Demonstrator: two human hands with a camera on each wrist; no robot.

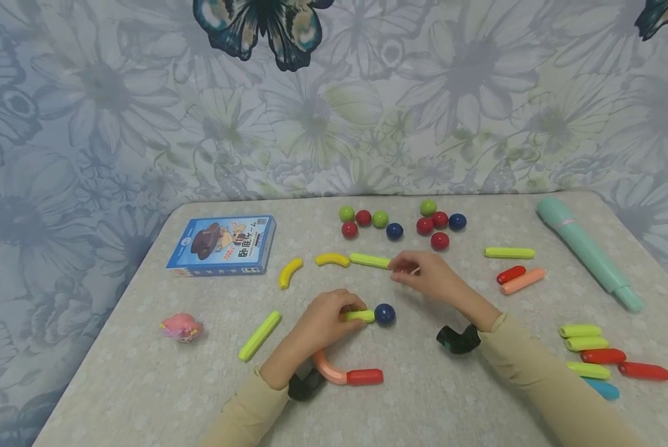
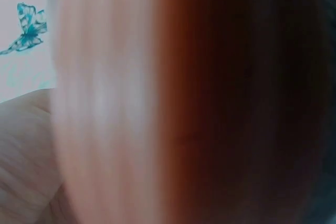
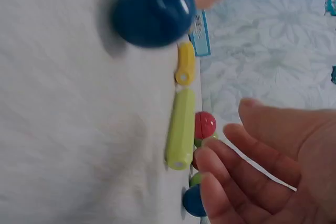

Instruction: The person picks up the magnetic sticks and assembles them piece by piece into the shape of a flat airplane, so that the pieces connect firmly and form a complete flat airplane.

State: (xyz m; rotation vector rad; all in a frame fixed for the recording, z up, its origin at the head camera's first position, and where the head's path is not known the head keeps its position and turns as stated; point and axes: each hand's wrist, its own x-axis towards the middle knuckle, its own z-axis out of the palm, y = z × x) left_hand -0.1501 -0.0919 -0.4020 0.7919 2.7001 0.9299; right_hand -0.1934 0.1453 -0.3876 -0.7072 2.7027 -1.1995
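Note:
In the head view my left hand (image 1: 329, 316) grips a yellow-green stick (image 1: 361, 316). A dark blue ball (image 1: 385, 315) sits at that stick's right end. Below the hand, a salmon curved piece (image 1: 328, 370) joins a red stick (image 1: 365, 377); its upper end is hidden by the hand. The curved piece (image 2: 110, 98) fills much of the left wrist view, blurred. My right hand (image 1: 423, 273) has relaxed fingers with nothing between them, its fingertips by the end of another yellow-green stick (image 1: 370, 260). The right wrist view shows that stick (image 3: 181, 129) apart from the fingers.
Yellow curved pieces (image 1: 332, 259) lie left of the far stick. Red, green and blue balls (image 1: 394, 231) stand behind. A blue box (image 1: 222, 245) and a pink toy (image 1: 181, 326) are at left. Several sticks (image 1: 602, 356) and a mint-green tube (image 1: 588, 251) lie at right.

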